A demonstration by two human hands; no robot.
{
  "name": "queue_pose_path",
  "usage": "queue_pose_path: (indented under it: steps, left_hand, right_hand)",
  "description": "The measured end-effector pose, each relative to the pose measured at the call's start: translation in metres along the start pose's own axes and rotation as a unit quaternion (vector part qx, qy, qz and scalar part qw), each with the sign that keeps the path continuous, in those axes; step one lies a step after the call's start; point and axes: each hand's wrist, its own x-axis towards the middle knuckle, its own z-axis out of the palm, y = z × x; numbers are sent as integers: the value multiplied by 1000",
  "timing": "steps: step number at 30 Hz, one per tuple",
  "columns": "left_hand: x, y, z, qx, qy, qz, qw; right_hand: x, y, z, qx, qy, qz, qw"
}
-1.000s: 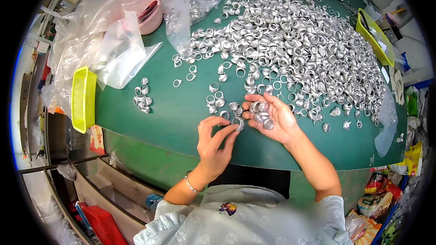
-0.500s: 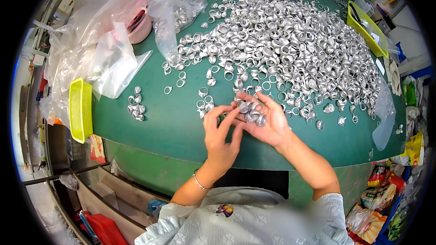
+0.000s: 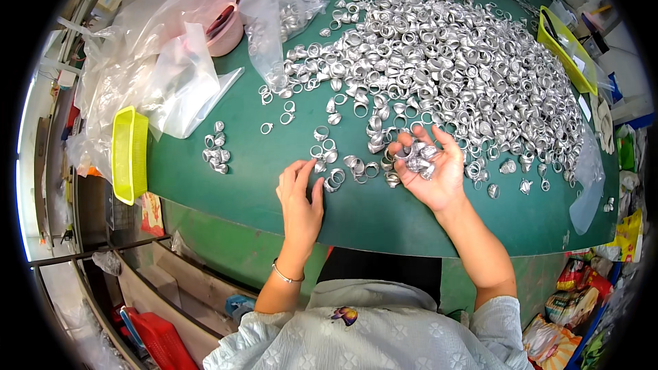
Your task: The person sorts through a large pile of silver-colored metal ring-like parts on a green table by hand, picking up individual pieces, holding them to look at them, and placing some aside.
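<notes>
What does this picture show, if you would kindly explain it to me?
No machine here: a person works bare-handed, seen from above by a wide fisheye camera on the head, which bends straight edges. On the green table lie a large pile of silvery rings and a small group, with a yellow basket at the left edge. The right hand cups several rings in its palm; the left hand is open beside loose rings, and I cannot tell whether it touches one.
</notes>
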Motion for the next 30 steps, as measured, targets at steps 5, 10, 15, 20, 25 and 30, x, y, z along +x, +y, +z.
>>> queue_pose_path:
  steps: [5, 10, 15, 20, 25, 30]
  left_hand:
    - [3, -18, 3, -118, 46, -16, 992]
    - [7, -16, -13, -413, -89, -238, 875]
    - [5, -17, -12, -379, -73, -216, 897]
    - [6, -16, -18, -310, -113, -243, 912]
    - [7, -18, -31, -138, -222, -213, 941]
    - [9, 8, -32, 2, -132, -5, 991]
  right_hand:
    - [1, -3, 3, 5, -1, -9, 1000]
    - [2, 0, 1, -4, 23, -8, 1000]
    - [1, 2, 3, -34, 11, 0, 999]
    - [0, 1, 3, -56, 10, -1, 998]
    - [0, 1, 4, -66, 9, -5, 998]
    - [0, 0, 4, -67, 21, -13, 997]
